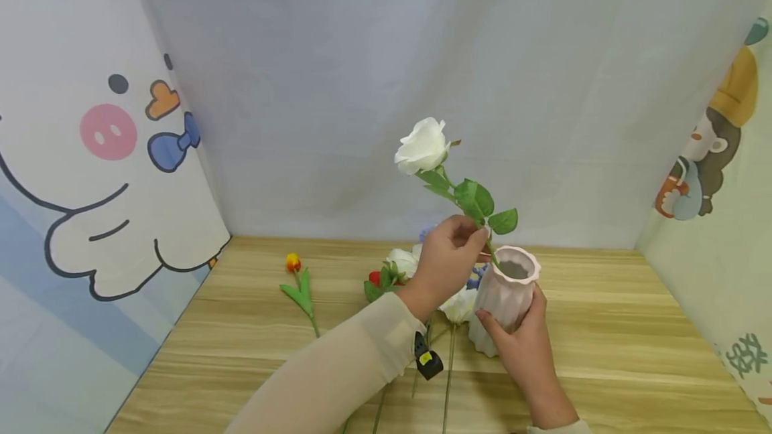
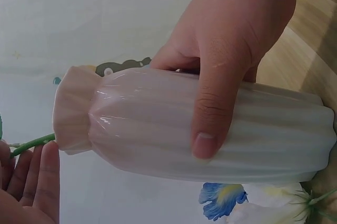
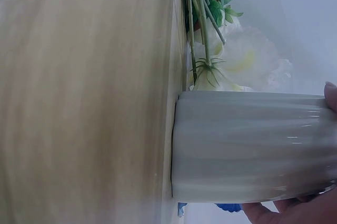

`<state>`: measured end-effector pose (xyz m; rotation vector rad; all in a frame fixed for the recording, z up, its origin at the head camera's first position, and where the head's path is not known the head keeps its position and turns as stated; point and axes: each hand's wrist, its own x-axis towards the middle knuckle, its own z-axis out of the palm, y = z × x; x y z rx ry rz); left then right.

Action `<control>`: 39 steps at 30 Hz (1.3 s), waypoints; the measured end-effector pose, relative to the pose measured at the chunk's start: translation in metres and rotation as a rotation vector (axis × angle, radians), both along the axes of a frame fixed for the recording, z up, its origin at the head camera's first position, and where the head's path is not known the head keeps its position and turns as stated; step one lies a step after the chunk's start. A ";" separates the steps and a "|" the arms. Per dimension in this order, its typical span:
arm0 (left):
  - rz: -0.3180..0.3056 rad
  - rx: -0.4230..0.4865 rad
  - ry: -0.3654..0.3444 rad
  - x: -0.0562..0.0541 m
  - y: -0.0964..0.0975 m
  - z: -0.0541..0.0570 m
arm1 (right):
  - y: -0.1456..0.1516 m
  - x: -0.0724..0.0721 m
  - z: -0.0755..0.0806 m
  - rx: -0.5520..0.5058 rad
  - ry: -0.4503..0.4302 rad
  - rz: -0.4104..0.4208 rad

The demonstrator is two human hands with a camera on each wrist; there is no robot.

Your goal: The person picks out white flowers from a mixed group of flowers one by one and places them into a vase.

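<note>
A pale pink-white fluted vase (image 1: 499, 300) stands on the wooden table, its scalloped mouth facing up. My right hand (image 1: 523, 343) grips its side, thumb in front; in the left wrist view that thumb (image 2: 210, 111) lies across the ribbed body. Up at the rim, my left hand (image 1: 447, 254) pinches the green stem of a white artificial rose (image 1: 423, 146). The bloom leans up and left above the hand, with leaves (image 1: 476, 199) along the stem. In the left wrist view the stem (image 2: 34, 143) runs into the vase mouth.
Left on the table lies an orange-red tulip (image 1: 293, 262) with green leaves. Behind and under the left forearm are more artificial flowers: a white bloom (image 1: 403, 262), a red one (image 1: 374, 278), a pale one (image 1: 460, 305) beside the vase. Decorated cloth walls (image 1: 338, 86) surround the table.
</note>
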<state>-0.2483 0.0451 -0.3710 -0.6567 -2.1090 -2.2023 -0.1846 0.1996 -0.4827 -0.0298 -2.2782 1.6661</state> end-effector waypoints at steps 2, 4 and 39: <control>0.000 0.004 -0.004 -0.001 0.000 -0.001 | 0.000 0.000 0.000 0.001 -0.003 0.003; 0.001 0.015 -0.006 -0.001 0.001 -0.001 | 0.000 -0.001 0.000 0.002 -0.007 0.000; 0.108 -0.359 0.086 -0.009 0.012 -0.003 | 0.001 -0.001 -0.001 0.024 -0.007 -0.029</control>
